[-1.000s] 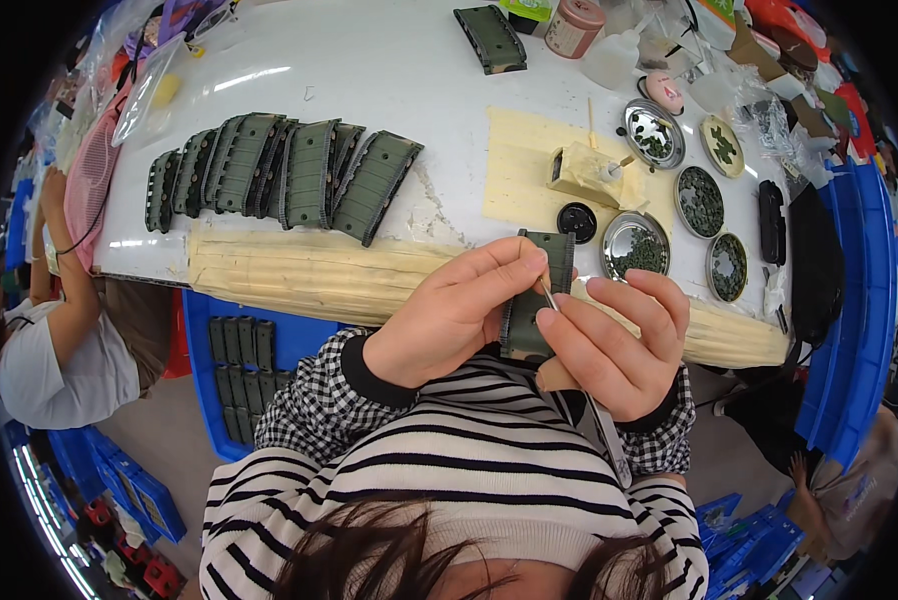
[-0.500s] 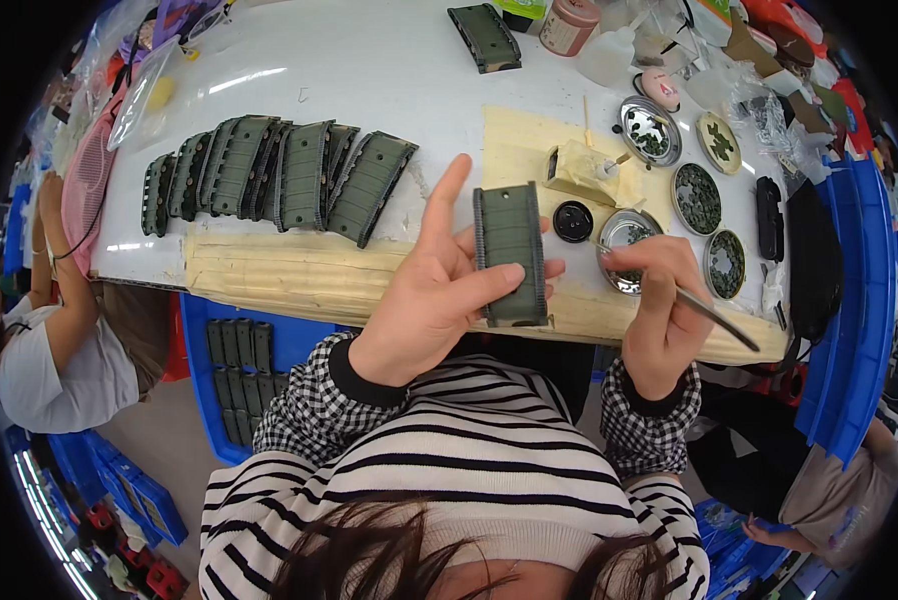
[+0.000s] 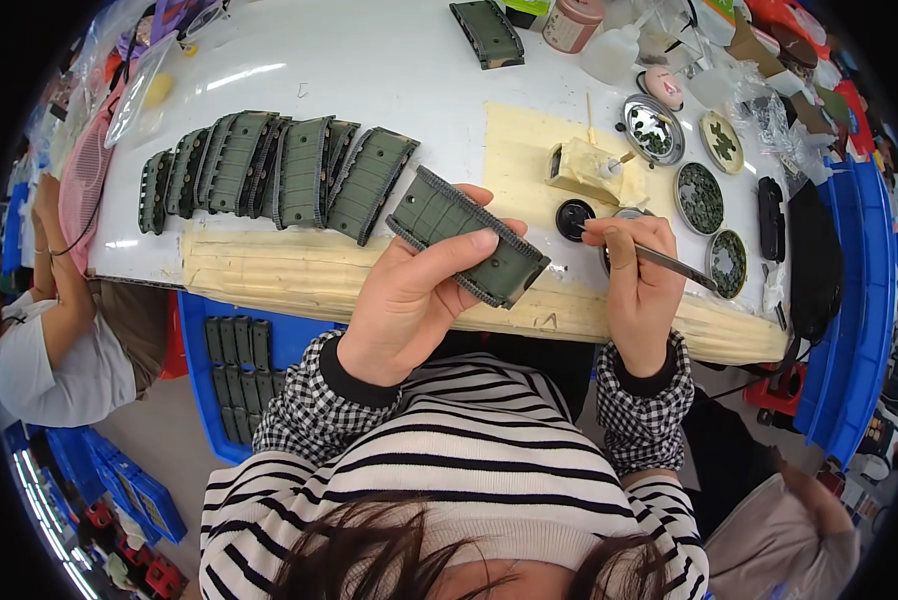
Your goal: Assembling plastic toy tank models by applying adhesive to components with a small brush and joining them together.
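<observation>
My left hand grips a dark green curved plastic panel with ribbed edges and small holes. Its thumb presses on the panel's face, which tilts down to the right. In my right hand are metal tweezers, pinched between thumb and fingers. Their tip points at a small round black dish; whether something is in the tip is too small to tell. My right hand mostly hides a round metal dish. Several similar green panels lie in an overlapping row to the left.
Round dishes of small green pieces stand at the right. Behind the black dish is a masking-tape-covered block with a stick. Another panel lies far back. A blue crate of panels sits below the table's left edge. People sit at both sides.
My left hand has turned the panel from upright to a slant and moved it leftward. My right hand has brought the tweezers' tip left, from the metal dish to the black dish.
</observation>
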### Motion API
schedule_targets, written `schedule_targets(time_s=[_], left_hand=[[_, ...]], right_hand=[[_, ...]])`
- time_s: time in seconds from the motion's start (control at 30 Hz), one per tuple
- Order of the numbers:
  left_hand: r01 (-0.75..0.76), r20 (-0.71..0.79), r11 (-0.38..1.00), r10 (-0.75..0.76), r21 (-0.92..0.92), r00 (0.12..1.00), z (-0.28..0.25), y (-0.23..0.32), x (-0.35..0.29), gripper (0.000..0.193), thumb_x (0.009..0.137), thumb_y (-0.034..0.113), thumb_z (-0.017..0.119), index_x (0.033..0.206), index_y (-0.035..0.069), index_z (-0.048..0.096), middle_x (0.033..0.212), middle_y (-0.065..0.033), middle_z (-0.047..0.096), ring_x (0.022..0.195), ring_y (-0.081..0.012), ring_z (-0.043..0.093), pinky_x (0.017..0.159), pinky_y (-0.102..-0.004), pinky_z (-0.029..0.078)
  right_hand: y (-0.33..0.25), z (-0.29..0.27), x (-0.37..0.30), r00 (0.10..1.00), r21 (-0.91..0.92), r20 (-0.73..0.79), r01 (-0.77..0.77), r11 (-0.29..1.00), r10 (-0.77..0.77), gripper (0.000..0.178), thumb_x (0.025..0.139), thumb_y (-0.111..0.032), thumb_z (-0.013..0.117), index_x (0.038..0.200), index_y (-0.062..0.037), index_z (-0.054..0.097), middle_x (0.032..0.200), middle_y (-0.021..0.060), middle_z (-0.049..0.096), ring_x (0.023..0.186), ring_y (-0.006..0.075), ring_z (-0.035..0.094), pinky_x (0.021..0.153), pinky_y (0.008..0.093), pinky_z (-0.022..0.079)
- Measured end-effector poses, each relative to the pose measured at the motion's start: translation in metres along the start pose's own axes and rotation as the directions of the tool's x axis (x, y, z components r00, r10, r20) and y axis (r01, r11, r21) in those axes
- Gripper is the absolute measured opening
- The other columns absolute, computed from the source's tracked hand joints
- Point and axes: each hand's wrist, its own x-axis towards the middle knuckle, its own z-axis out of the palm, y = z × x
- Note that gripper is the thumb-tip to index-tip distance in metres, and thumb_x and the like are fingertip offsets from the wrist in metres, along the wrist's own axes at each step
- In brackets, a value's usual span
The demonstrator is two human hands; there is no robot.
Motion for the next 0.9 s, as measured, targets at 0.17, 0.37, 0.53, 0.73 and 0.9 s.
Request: schedule_targets(time_s=[0.17,0.37,0.53,0.73,0.9], left_hand=[[-0.025,-0.067,1.0,0.025,0.001,0.997,-0.001,-0.001,-0.001,0.034,0.092,0.006,0.056,0.124,0.003,0.048,0.116,-0.0196,0.059,0.109,-0.0251,0.061,0.088,-0.0391,0.056],[-0.011,-0.06,0.996,0.006,-0.092,0.998,-0.002,-0.001,0.001,0.034,0.095,0.01,0.053,0.125,-0.002,0.047,0.121,-0.0216,0.058,0.112,-0.0265,0.061,0.089,-0.0329,0.057],[0.006,-0.057,0.995,-0.012,-0.095,0.998,-0.003,-0.003,0.001,0.032,0.095,0.011,0.052,0.124,-0.002,0.048,0.12,-0.0201,0.059,0.109,-0.0237,0.062,0.088,-0.029,0.057],[0.01,-0.065,0.998,-0.015,-0.069,0.998,0.002,-0.007,0.001,0.031,0.095,0.012,0.053,0.124,0.0,0.049,0.119,-0.0162,0.06,0.107,-0.0199,0.062,0.09,-0.0283,0.055],[0.013,-0.053,0.997,-0.017,-0.073,0.998,0.004,-0.008,0.0,0.031,0.095,0.013,0.053,0.123,0.0,0.049,0.118,-0.0147,0.06,0.107,-0.0191,0.062,0.091,-0.0286,0.053]], right_hand=[[0.0,0.0,-0.001,1.0,-0.025,0.0,0.011,1.0,-0.011,0.013,0.092,-0.013,0.06,0.093,-0.0042,0.07,0.079,0.0016,0.068,0.081,0.0177,0.051,0.079,0.0299,0.039],[-0.008,-0.004,-0.004,0.998,0.199,-0.062,-0.002,0.98,0.015,0.018,0.096,-0.013,0.055,0.092,-0.0018,0.069,0.084,0.0069,0.067,0.081,0.0181,0.052,0.074,0.0312,0.044],[-0.028,-0.015,-0.008,0.975,0.207,-0.016,0.221,0.953,-0.222,0.023,0.097,-0.015,0.052,0.091,0.0004,0.068,0.084,0.0087,0.066,0.084,0.0212,0.054,0.075,0.0328,0.046],[-0.045,-0.003,-0.019,0.979,0.427,0.098,0.119,0.896,-0.177,0.022,0.095,-0.017,0.056,0.095,0.0014,0.069,0.098,0.0177,0.069,0.09,0.0283,0.066,0.081,0.0341,0.05],[-0.043,0.003,-0.019,0.975,0.458,0.117,0.118,0.881,-0.191,0.022,0.095,-0.016,0.056,0.097,0.0018,0.068,0.1,0.0188,0.069,0.09,0.027,0.066,0.08,0.0318,0.051]])
